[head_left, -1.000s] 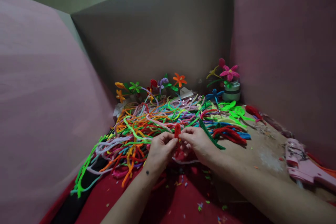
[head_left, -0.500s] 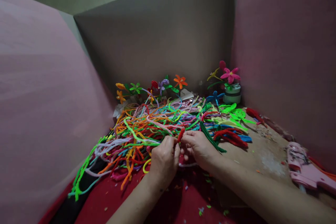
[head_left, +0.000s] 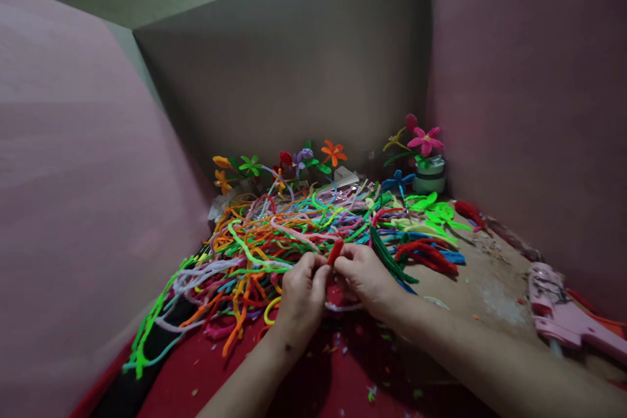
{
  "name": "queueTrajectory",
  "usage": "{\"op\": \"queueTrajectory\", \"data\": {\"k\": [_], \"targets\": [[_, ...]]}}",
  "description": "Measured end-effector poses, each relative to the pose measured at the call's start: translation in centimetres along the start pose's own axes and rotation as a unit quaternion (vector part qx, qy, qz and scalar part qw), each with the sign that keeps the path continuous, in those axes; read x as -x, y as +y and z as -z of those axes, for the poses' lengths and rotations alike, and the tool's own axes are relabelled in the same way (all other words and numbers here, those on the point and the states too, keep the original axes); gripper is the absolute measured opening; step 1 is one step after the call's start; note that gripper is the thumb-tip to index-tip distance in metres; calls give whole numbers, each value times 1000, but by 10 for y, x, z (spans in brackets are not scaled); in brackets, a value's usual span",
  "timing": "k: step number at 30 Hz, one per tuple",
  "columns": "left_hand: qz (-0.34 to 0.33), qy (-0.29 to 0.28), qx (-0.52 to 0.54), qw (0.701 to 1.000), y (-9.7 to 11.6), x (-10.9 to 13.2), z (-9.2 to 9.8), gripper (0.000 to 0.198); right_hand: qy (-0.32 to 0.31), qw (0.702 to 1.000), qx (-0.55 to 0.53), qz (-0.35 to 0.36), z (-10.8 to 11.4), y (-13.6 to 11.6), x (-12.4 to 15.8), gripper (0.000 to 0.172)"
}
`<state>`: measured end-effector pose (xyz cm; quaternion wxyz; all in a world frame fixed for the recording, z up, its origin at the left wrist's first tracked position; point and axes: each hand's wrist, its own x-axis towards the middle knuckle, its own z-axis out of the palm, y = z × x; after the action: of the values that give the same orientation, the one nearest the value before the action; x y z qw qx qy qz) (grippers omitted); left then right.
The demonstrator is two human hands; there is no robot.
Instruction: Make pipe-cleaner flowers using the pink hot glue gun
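Observation:
A short red pipe-cleaner piece (head_left: 335, 252) sticks up between my two hands. My left hand (head_left: 304, 287) pinches it from the left, thumb against the fingers. From the right, my right hand (head_left: 361, 271) closes its fingertips on the same piece; its lower end is hidden by the fingers. Just behind the hands spreads a tangled heap of colourful pipe cleaners (head_left: 259, 235). Dark green pipe cleaners (head_left: 386, 255) lie right beside my right hand, with a bundle of folded red ones (head_left: 426, 255) past them.
Finished pipe-cleaner flowers (head_left: 334, 153) stand along the back wall, and a pink flower (head_left: 425, 142) rises by a pale green jar (head_left: 430, 175). A pink glue gun (head_left: 556, 313) lies at the right. Small scraps dot the red cloth (head_left: 196, 366). Pink walls close in both sides.
My right hand has come closer to my left, its fingers now closed tighter on the red piece. The red piece tilts slightly more to the right. The whole view has shifted a little.

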<state>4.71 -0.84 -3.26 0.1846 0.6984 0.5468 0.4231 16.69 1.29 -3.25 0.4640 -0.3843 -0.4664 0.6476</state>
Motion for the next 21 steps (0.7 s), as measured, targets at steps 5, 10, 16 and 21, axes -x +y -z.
{"op": "queueTrajectory", "data": {"k": [5, 10, 16, 21], "targets": [[175, -87, 237, 952, 0, -9, 2, 15, 51, 992, 77, 89, 3, 7, -4, 6], [173, -70, 226, 956, -2, -13, 3, 16, 28, 997, 53, 44, 3, 5, -4, 4], [137, -27, 171, 975, 0, -7, 0, 11, 13, 1000, 17, 14, 3, 3, 0, 1], [198, -98, 242, 945, 2, -9, 3, 18, 24, 998, 36, 49, 4, 5, -1, 2]]}}
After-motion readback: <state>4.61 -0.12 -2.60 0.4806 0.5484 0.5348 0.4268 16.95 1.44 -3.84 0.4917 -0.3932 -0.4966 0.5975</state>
